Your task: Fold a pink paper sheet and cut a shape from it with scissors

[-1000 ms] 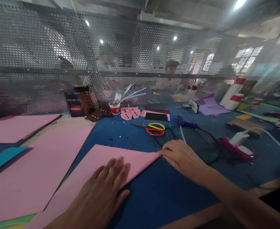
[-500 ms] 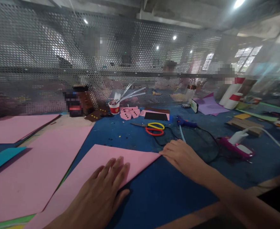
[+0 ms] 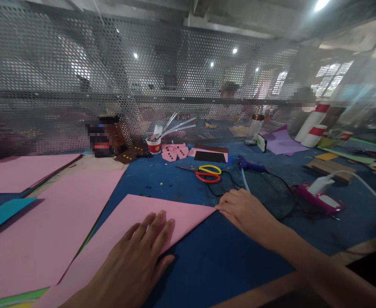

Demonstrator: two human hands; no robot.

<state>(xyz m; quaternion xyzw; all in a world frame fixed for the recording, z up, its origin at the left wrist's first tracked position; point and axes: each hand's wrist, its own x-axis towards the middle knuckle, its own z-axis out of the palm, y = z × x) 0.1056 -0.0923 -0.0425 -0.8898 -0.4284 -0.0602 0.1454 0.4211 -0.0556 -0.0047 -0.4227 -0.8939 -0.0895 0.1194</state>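
A sheet of pink paper (image 3: 123, 218), folded along its near right edge, lies on the blue table in front of me. My left hand (image 3: 139, 244) rests flat on it with the fingers stretched out and the thumb beside the fold. At the paper's pointed right corner, my right hand (image 3: 242, 209) pinches the tip between thumb and fingers. Scissors (image 3: 207, 173) with one yellow and one red handle lie beyond the paper. A blue glue gun (image 3: 251, 165) with its black cord is just behind my right hand.
Larger pink sheets (image 3: 43, 231) and a teal sheet (image 3: 4, 216) cover the left side. A paper cup (image 3: 153, 145) holds clear sticks. Dotted pink cut-outs (image 3: 175, 152) lie nearby. A magenta power strip (image 3: 322, 201) with a white plug sits right. A perforated metal screen (image 3: 175, 77) stands behind.
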